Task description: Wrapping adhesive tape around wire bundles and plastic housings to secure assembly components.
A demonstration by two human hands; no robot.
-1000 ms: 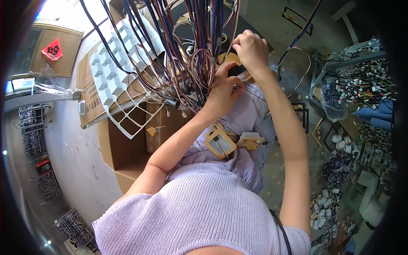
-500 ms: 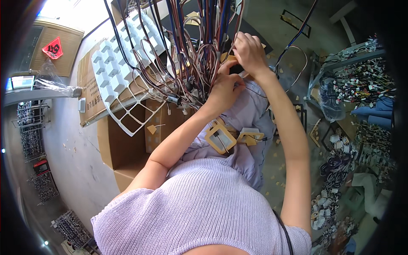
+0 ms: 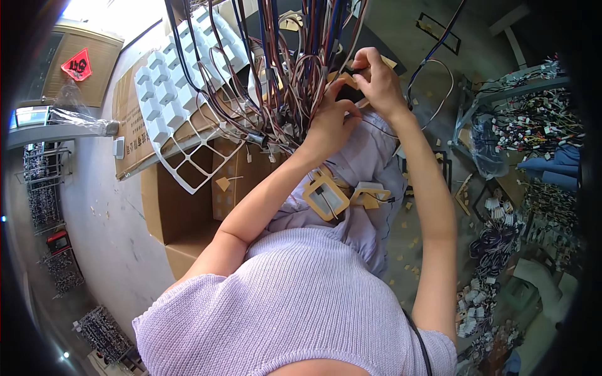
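Note:
A thick bundle of brown, blue and white wires (image 3: 293,88) hangs in front of me at the upper middle. My left hand (image 3: 331,125) is at its right side, fingers curled in among the wires; what they hold is hidden. My right hand (image 3: 380,86) is just right of it, thumb and forefinger bent but apart, with nothing visible between them. Yellowish foam pieces (image 3: 342,79) lie between the hands over a dark surface. On the pale cloth over my lap are a yellow-framed pad (image 3: 326,197) with a short black lead and a second similar pad (image 3: 371,195).
On the left, a white moulded tray (image 3: 164,94) rests on cardboard above an open carton (image 3: 182,203). To the right, racks hold many wire harnesses (image 3: 530,125), and more bundles (image 3: 495,250) lie below. Yellow scraps dot the floor. A loose blue-and-white cable (image 3: 433,59) hangs at upper right.
My right hand has moved slightly right, and its thumb and forefinger have parted. The left hand has stayed almost in place by the wires. The view has shifted a little.

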